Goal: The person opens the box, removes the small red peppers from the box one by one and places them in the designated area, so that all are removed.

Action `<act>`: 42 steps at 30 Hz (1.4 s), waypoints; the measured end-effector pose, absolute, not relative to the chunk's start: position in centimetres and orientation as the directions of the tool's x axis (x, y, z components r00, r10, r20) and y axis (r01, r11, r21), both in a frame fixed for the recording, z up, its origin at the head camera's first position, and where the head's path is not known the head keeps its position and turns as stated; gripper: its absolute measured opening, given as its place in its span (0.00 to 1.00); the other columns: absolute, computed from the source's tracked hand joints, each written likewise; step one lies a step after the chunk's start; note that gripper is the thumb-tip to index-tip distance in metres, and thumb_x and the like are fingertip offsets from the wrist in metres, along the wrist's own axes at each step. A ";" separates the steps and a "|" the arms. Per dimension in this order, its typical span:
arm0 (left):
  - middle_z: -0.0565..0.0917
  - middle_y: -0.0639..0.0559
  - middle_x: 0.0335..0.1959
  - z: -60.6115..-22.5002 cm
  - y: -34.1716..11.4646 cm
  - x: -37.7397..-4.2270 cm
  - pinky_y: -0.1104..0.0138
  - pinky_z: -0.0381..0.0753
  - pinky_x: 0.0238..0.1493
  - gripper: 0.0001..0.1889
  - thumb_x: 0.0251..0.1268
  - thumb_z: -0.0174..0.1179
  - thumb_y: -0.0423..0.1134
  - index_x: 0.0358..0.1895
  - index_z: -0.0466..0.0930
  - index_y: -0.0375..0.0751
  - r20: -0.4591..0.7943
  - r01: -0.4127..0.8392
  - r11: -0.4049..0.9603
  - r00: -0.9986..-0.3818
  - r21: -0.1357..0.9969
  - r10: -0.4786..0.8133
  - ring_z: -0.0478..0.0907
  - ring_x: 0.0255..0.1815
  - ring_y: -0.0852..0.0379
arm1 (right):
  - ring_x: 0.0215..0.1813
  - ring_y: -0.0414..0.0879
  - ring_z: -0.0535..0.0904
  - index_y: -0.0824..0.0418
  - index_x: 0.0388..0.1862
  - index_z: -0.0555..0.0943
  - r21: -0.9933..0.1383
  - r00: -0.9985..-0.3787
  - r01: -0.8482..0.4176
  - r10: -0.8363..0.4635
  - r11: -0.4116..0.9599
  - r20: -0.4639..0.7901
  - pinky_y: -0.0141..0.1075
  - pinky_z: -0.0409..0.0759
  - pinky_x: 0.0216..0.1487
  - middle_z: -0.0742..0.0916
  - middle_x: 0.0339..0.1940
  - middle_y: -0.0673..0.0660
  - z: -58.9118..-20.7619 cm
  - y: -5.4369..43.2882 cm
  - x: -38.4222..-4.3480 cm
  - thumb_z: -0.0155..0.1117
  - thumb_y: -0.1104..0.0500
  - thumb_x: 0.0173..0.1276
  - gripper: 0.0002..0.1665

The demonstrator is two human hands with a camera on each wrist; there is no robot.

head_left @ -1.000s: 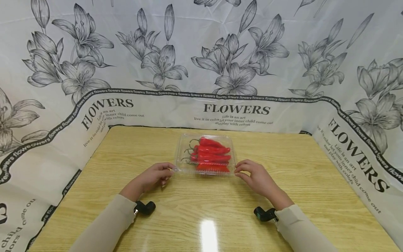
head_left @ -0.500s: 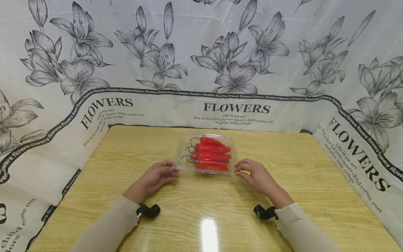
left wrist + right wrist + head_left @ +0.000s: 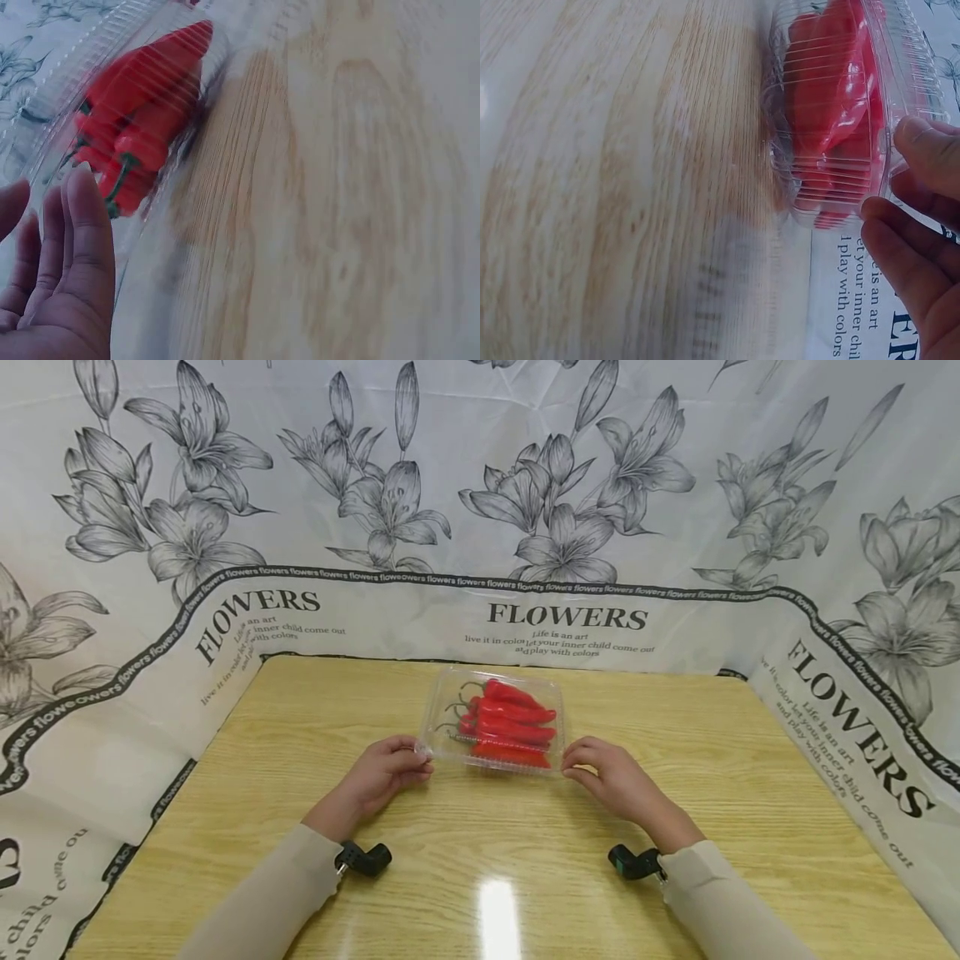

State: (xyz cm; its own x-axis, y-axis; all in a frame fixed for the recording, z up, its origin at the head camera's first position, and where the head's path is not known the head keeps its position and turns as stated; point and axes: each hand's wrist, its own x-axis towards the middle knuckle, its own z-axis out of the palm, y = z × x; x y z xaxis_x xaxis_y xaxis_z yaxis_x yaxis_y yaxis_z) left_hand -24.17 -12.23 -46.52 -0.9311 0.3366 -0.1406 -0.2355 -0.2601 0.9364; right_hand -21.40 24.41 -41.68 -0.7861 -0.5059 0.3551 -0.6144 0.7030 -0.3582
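A clear plastic clamshell box (image 3: 442, 702) with several red peppers (image 3: 517, 727) inside stands at the far middle of the table, slightly skewed. Green stems point left under the lid, which looks closed. My left hand (image 3: 386, 772) holds the front left corner between thumb and fingers; in the left wrist view this hand (image 3: 64, 262) shows its fingertips close to the clear rim. At the front right corner my right hand (image 3: 618, 779) pinches the rim. The right wrist view has the thumb and forefinger (image 3: 904, 240) at the box's edge, the red peppers (image 3: 832, 82) behind ribbed plastic.
A light wooden table (image 3: 480, 835) lies under the box, with a bright light reflection near its front. White cloth (image 3: 405, 618) printed with flowers and lettering encloses the back and both sides. A black wrist camera (image 3: 363, 858) sits at each sleeve cuff.
My left hand has moved right and closer around the box's front left corner. The box has turned slightly, its left side shifting away from me. My right hand has stayed at its corner.
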 end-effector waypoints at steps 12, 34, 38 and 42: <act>0.83 0.49 0.33 -46.4 -10.7 -24.1 0.63 0.85 0.45 0.06 0.71 0.48 0.27 0.45 0.67 0.40 -0.152 -0.245 -0.366 -0.952 0.898 0.266 0.84 0.37 0.54 | 0.42 0.44 0.80 0.57 0.34 0.83 -0.295 -0.755 -0.649 -0.548 0.701 0.359 0.42 0.81 0.46 0.85 0.37 0.48 -41.7 24.2 -21.7 0.69 0.64 0.61 0.04; 0.80 0.48 0.31 -46.3 -10.8 -23.7 0.64 0.86 0.40 0.04 0.73 0.46 0.30 0.37 0.69 0.37 -0.167 -0.225 -0.243 -0.957 0.944 0.237 0.83 0.33 0.55 | 0.43 0.43 0.79 0.56 0.35 0.81 -0.279 -0.753 -0.650 -0.548 0.707 0.366 0.43 0.81 0.46 0.84 0.36 0.47 -41.4 24.1 -21.7 0.67 0.63 0.63 0.04; 0.80 0.49 0.31 -46.4 -10.8 -23.7 0.65 0.85 0.40 0.03 0.73 0.48 0.31 0.38 0.69 0.36 -0.148 -0.213 -0.242 -0.954 0.946 0.260 0.83 0.33 0.56 | 0.42 0.43 0.78 0.56 0.35 0.79 -0.280 -0.754 -0.648 -0.547 0.708 0.363 0.42 0.80 0.46 0.83 0.36 0.49 -41.3 24.0 -21.7 0.66 0.63 0.64 0.04; 0.80 0.47 0.31 -46.5 -10.8 -23.7 0.65 0.85 0.38 0.02 0.72 0.50 0.30 0.38 0.69 0.35 -0.130 -0.196 -0.233 -0.954 0.953 0.270 0.82 0.31 0.57 | 0.41 0.43 0.78 0.57 0.35 0.77 -0.277 -0.762 -0.639 -0.542 0.718 0.354 0.42 0.80 0.45 0.82 0.35 0.49 -41.5 23.9 -21.7 0.64 0.62 0.66 0.03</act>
